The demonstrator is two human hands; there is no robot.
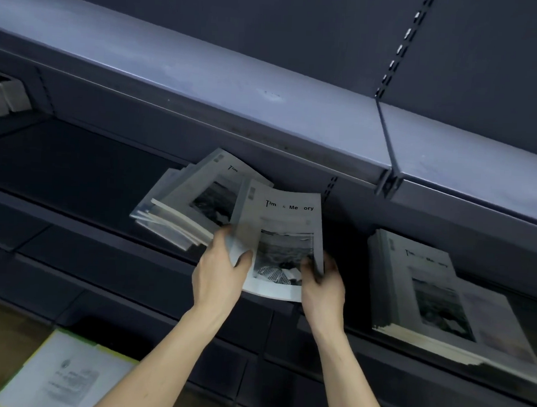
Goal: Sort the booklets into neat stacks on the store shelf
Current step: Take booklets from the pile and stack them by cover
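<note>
A grey booklet [283, 222] with a black-and-white cover photo is held over the dark shelf [76, 162]. My left hand [221, 271] grips its lower left edge, thumb on the cover. My right hand [322, 282] grips its lower right corner. Behind and left of it lies a messy, fanned pile of the same booklets [183, 202]. A neater stack of booklets [436, 302] lies on the shelf to the right.
An upper shelf board [236, 77] overhangs the working shelf, with a slotted upright [403, 39] on the back panel. Grey boxes [5, 96] sit at the far left. Below, on the floor, lies a white printed sheet [65, 376].
</note>
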